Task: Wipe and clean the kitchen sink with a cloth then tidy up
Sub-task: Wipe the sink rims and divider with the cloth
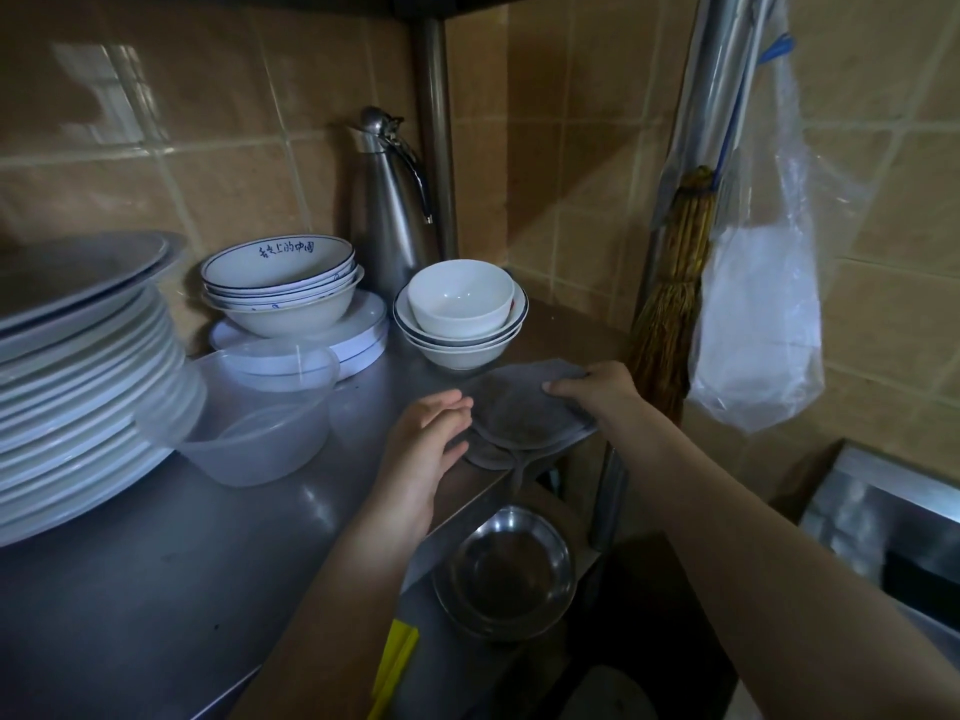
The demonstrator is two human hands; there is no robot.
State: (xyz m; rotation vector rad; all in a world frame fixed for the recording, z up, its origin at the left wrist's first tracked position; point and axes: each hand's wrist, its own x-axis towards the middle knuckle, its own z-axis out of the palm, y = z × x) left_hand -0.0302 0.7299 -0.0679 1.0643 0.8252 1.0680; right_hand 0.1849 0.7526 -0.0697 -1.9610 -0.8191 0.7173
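A grey cloth (519, 413) lies folded on the right end of a steel shelf (208, 563), part of it hanging over the front edge. My right hand (597, 389) rests on the cloth's far right side, fingers flat and pointing left. My left hand (431, 433) touches the cloth's left edge with straight fingers. A corner of the steel sink (893, 517) shows at the lower right.
On the shelf stand a tall stack of white plates (78, 397), a clear plastic tub (254, 423), stacked bowls (283, 288), more white bowls (460, 314) and a steel flask (389, 200). Steel bowls (509, 574) sit on the shelf below. A straw brush (670, 304) and plastic bag (753, 304) hang at the right.
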